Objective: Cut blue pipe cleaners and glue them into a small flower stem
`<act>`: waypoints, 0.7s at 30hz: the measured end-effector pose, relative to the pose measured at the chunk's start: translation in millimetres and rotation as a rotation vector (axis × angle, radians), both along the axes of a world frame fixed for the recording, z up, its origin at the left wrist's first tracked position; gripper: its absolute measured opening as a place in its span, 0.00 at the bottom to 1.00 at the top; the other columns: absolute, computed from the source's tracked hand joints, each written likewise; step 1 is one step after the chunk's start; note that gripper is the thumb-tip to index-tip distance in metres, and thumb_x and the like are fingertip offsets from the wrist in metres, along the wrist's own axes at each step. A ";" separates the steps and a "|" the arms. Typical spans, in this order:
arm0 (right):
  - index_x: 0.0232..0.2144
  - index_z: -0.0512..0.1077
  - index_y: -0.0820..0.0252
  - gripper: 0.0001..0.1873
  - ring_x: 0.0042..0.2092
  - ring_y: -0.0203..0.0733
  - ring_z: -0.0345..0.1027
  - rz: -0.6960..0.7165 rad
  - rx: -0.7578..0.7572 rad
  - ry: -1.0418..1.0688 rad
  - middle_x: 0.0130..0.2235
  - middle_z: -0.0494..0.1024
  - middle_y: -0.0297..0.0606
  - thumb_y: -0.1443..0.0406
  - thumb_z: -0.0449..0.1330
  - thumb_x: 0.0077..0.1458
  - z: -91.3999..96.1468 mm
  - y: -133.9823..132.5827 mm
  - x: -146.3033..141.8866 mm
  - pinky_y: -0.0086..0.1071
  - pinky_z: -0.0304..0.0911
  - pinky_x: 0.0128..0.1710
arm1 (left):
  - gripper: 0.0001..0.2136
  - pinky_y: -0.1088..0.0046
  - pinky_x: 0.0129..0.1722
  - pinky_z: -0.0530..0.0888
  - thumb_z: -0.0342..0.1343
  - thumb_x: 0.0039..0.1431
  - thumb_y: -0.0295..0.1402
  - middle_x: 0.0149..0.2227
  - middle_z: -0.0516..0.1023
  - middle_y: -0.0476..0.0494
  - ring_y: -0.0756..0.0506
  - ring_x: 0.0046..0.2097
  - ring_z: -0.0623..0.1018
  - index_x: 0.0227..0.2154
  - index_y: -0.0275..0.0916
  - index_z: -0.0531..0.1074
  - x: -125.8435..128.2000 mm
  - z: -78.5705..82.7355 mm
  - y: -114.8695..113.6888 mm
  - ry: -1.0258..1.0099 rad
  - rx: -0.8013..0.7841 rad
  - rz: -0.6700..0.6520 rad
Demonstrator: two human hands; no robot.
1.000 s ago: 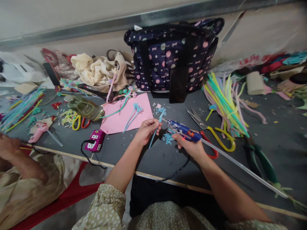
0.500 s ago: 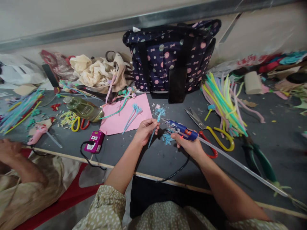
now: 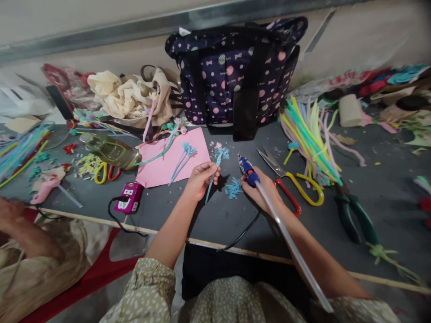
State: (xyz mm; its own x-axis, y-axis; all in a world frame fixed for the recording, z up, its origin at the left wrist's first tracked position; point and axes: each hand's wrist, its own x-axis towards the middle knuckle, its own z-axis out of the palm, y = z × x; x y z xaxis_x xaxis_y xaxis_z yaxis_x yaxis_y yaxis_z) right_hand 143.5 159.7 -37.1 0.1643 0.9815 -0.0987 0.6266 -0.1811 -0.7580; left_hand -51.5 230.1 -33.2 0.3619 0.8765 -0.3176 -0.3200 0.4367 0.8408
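Note:
My left hand point(image 3: 199, 178) pinches a thin blue pipe-cleaner stem point(image 3: 211, 183) whose fluffy blue tip point(image 3: 221, 153) points away from me. My right hand point(image 3: 261, 188) grips a blue hot glue gun point(image 3: 248, 169), nozzle aimed at that tip, with a long clear glue stick point(image 3: 289, 239) trailing back over my forearm. Blue trimmings point(image 3: 233, 188) lie on the grey table point(image 3: 215, 215) between my hands. The gun's black cord point(image 3: 240, 234) drops over the table edge.
A pink sheet point(image 3: 173, 161) with finished blue stems, yellow- and red-handled scissors point(image 3: 292, 186), green pliers point(image 3: 353, 212), a pipe-cleaner bundle point(image 3: 311, 139), a spotted bag point(image 3: 235, 67), a bottle point(image 3: 109, 151) and a pink power plug point(image 3: 129, 197) surround me. Another person point(image 3: 30, 255) sits at left.
My right hand has turned the glue gun so its nozzle points away from me and the glue stick runs back along my arm. My left hand holds steady.

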 end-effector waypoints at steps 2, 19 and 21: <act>0.36 0.67 0.56 0.09 0.31 0.43 0.70 0.047 -0.029 -0.127 0.32 0.77 0.37 0.62 0.56 0.50 -0.7 -0.3 0.7 0.30 0.56 0.29 | 0.13 0.79 0.22 0.67 0.69 0.42 0.36 0.23 0.72 0.51 0.55 0.23 0.70 0.26 0.34 0.73 0.1 0.8 0.0 0.002 0.000 0.006; 0.35 0.65 0.56 0.09 0.27 0.40 0.65 0.036 -0.026 -0.157 0.28 0.73 0.35 0.60 0.56 0.52 -8.5 -0.4 1.3 0.30 0.51 0.26 | 0.12 0.79 0.22 0.68 0.69 0.43 0.35 0.23 0.72 0.51 0.55 0.23 0.70 0.26 0.35 0.74 -0.7 0.3 -0.3 -0.015 -0.005 0.003; 0.34 0.66 0.56 0.08 0.29 0.39 0.66 -0.003 0.040 0.016 0.30 0.74 0.34 0.60 0.57 0.51 -8.5 -0.1 2.1 0.30 0.56 0.29 | 0.12 0.80 0.22 0.68 0.69 0.43 0.35 0.22 0.72 0.51 0.55 0.23 0.70 0.26 0.35 0.74 -0.1 0.2 -0.3 -0.012 -0.011 -0.005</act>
State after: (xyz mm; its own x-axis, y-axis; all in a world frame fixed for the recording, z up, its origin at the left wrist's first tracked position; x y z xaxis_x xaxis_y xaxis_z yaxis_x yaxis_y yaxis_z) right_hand 145.6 159.5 -45.6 0.1658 0.9842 -0.0616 0.6138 -0.1519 -0.7747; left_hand -51.6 229.8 -33.0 0.3698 0.8712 -0.3228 -0.3277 0.4474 0.8321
